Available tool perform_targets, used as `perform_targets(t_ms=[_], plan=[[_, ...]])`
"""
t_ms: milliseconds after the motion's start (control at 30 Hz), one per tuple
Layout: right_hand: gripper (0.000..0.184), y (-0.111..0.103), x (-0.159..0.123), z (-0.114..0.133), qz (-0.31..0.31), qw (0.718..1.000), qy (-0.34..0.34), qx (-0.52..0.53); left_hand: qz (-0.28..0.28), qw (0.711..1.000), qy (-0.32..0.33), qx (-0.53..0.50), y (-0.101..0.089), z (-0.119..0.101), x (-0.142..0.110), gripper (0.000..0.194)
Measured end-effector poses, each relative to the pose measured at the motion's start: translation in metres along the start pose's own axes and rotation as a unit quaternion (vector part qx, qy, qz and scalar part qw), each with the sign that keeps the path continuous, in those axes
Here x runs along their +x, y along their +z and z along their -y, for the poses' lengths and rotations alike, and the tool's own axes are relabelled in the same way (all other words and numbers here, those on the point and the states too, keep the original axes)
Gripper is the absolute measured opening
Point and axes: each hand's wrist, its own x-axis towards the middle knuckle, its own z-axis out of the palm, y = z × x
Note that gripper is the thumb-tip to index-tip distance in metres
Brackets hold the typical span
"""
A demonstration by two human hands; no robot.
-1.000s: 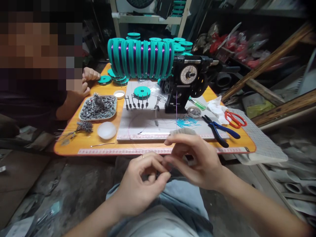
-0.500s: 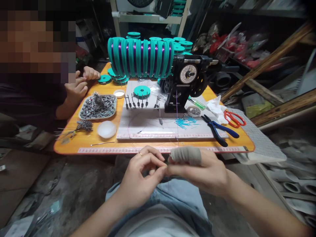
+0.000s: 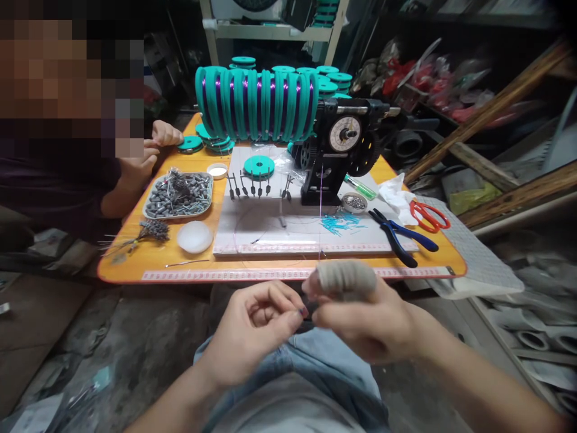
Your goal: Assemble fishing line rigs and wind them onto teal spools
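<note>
Above my lap, in front of the table, my left hand is closed in a pinch, thumb against forefinger. A tiny dark bit shows at its fingertips, too small to name. My right hand, blurred, has its fingers curled close beside the left fingertips, and what they grip is hidden. Grey wrapping covers one of its fingers. A thin purple line runs down from the row of teal spools towards my right hand. The spools are mounted on a black winding machine with a dial.
On the table are a tray of grey weights, a white lid, blue-handled pliers, red scissors, cut blue pieces and a ruler strip. At the left, another person's hand touches a teal spool.
My hands have come slightly apart at the fingertips. The right hand has shifted a little to the right and blurred; the left has turned slightly, its pinch kept.
</note>
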Motion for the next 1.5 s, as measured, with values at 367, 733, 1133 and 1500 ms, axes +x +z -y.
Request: perform_targets(t_ms=[367, 733, 1133, 1500], plan=[[0.005, -0.005, 0.001, 0.007, 0.033, 0.999, 0.019, 0.007, -0.013, 0.996, 0.082, 0.046, 0.005, 0.010, -0.002, 0.020], [0.012, 0.005, 0.006, -0.008, -0.055, 0.996, 0.025, -0.071, 0.013, 0.862, 0.337, 0.379, 0.000, 0.012, -0.003, 0.011], [0.011, -0.004, -0.004, 0.007, 0.029, 1.000, -0.003, -0.005, 0.016, 0.997, -0.014, -0.070, 0.005, 0.012, -0.002, 0.024], [0.009, 0.009, 0.006, -0.008, -0.047, 0.995, 0.057, -0.063, -0.002, 0.710, 0.479, 0.516, -0.002, 0.020, -0.001, 0.018]])
